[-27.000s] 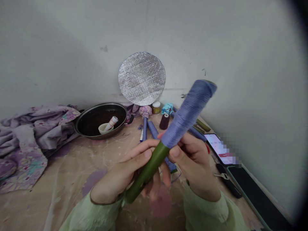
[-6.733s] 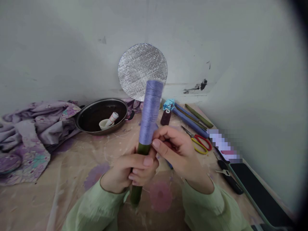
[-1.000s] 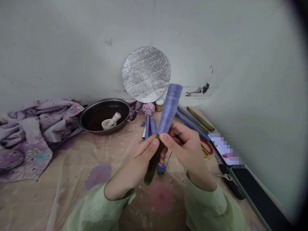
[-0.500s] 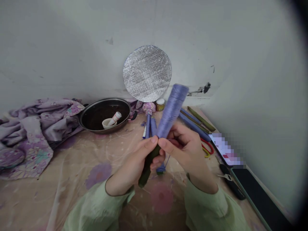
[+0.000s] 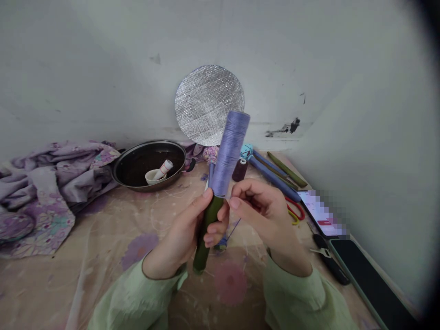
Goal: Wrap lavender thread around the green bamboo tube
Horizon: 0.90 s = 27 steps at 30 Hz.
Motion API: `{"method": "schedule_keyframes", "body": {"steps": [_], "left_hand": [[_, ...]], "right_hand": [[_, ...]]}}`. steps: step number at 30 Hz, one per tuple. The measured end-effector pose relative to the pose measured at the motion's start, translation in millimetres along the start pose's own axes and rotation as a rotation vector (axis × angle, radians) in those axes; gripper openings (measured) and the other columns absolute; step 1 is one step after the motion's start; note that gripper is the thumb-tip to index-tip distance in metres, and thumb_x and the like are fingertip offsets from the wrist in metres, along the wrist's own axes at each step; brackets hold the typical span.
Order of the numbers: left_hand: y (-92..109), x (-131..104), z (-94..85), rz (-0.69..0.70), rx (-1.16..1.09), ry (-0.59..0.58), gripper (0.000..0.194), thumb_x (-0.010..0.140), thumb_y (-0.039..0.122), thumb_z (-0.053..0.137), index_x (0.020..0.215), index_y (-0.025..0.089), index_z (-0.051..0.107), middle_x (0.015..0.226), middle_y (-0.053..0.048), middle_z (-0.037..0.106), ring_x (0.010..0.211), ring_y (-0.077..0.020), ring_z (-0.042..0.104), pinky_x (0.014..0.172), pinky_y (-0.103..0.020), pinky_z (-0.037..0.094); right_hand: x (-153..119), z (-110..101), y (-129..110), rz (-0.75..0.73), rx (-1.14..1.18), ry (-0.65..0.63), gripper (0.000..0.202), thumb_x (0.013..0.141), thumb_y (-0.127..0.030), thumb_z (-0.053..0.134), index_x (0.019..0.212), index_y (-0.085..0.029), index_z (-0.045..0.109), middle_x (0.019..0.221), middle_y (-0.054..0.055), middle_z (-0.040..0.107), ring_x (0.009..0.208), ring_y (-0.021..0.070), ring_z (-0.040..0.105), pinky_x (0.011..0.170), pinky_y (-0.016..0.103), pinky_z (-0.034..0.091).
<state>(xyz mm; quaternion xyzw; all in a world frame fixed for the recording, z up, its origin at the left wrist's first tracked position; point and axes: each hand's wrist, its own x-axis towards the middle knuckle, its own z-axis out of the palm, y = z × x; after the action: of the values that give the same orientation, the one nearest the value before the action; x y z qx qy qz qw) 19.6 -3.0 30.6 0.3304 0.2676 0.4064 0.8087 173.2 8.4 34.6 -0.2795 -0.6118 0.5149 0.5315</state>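
My left hand (image 5: 178, 236) is wrapped round a green stick (image 5: 214, 211), which it keeps tilted, upper end away from me. Tight turns of purple thread (image 5: 229, 153) cover the stick's upper part and stop just above my left thumb. Close beside that lower edge, my right hand (image 5: 266, 215) is closed in a pinch at the thread. Below the fingers a thin purple strand (image 5: 234, 227) runs down to a purple-wound piece (image 5: 222, 243) on the table, partly hidden behind my left hand.
A dark pan (image 5: 137, 178) holding a small white cup (image 5: 151, 178) stands left, beside bunched floral cloth (image 5: 51, 183). A silver disc (image 5: 206, 103) leans at the wall. On the right lie wrapped sticks (image 5: 275, 178), scissors (image 5: 298, 208), a key (image 5: 321, 251) and phones (image 5: 367, 275).
The wrapped stick has moved left and become more upright. My right fingers have come off the stick, uncovering its green part below the wrapping and a dark spool behind.
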Motion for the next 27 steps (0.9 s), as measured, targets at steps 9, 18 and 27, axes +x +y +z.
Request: {"method": "schedule_keyframes", "body": {"steps": [9, 18, 27], "left_hand": [[-2.5, -1.6, -3.7, -0.054, -0.042, -0.082, 0.052, 0.079, 0.062, 0.072, 0.064, 0.017, 0.051, 0.049, 0.009, 0.032, 0.040, -0.0026, 0.019, 0.037, -0.015, 0.016], [-0.5, -2.9, -10.5, -0.130, -0.165, -0.294, 0.048, 0.089, 0.058, 0.059, 0.065, 0.017, 0.052, 0.047, 0.009, 0.030, 0.034, -0.0028, 0.015, 0.030, -0.016, 0.014], [-3.8, -3.6, -9.5, -0.054, -0.091, -0.260, 0.043, 0.081, 0.056, 0.067, 0.066, 0.018, 0.052, 0.048, 0.008, 0.030, 0.036, -0.0032, 0.017, 0.032, -0.017, 0.013]], "right_hand": [[-1.2, 1.0, -0.3, -0.007, -0.004, 0.047, 0.015, 0.090, -0.020, 0.070, 0.077, -0.022, 0.061, 0.060, -0.004, 0.066, 0.053, 0.0129, 0.067, 0.047, 0.022, 0.051], [-3.2, 3.2, 2.9, 0.012, -0.053, 0.041, 0.013, 0.087, -0.026, 0.073, 0.079, -0.021, 0.064, 0.066, -0.002, 0.063, 0.056, 0.0103, 0.056, 0.050, 0.021, 0.044], [-2.8, 1.6, 4.0, 0.021, -0.025, 0.048, 0.015, 0.088, -0.027, 0.074, 0.079, -0.021, 0.064, 0.064, -0.002, 0.065, 0.056, 0.0108, 0.058, 0.050, 0.021, 0.046]]}}
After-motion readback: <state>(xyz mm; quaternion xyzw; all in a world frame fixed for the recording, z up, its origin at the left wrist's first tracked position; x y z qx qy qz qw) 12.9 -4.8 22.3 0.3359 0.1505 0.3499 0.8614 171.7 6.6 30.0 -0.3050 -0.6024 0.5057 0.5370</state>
